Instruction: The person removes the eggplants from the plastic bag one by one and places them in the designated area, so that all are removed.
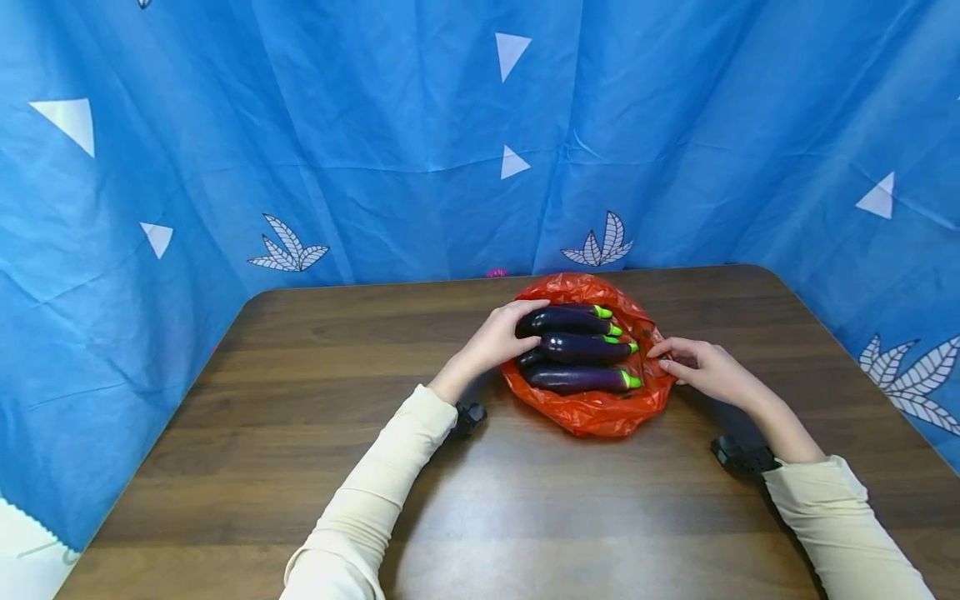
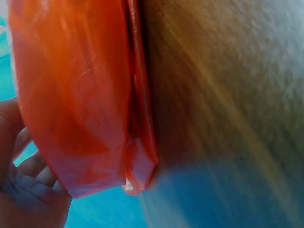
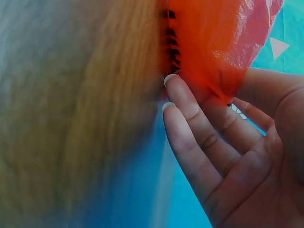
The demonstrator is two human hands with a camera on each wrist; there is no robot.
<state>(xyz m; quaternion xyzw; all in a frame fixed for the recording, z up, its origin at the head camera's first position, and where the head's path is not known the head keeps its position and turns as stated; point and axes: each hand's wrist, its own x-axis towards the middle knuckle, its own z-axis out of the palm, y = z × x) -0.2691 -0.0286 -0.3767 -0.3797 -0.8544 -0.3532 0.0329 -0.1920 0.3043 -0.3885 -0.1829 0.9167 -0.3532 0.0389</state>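
Note:
Several dark purple eggplants (image 1: 579,380) with bright green stems lie side by side in an opened red plastic bag (image 1: 600,421) toward the back of the table. From the left, my left hand (image 1: 501,335) reaches over the bag's edge. Its thumb and fingers hold the blunt end of an upper eggplant (image 1: 564,322). At the other side, my right hand (image 1: 708,367) pinches the bag's rim near the stems. The right wrist view has the red plastic (image 3: 209,42) between thumb and fingers. In the left wrist view, the bag's side (image 2: 71,95) partly covers the left hand's fingers.
The brown wooden table (image 1: 337,417) extends around the bag. A blue cloth (image 1: 420,125) with white triangles and leaf prints hangs right behind the table's back edge. Each wrist wears a small black camera (image 1: 467,417).

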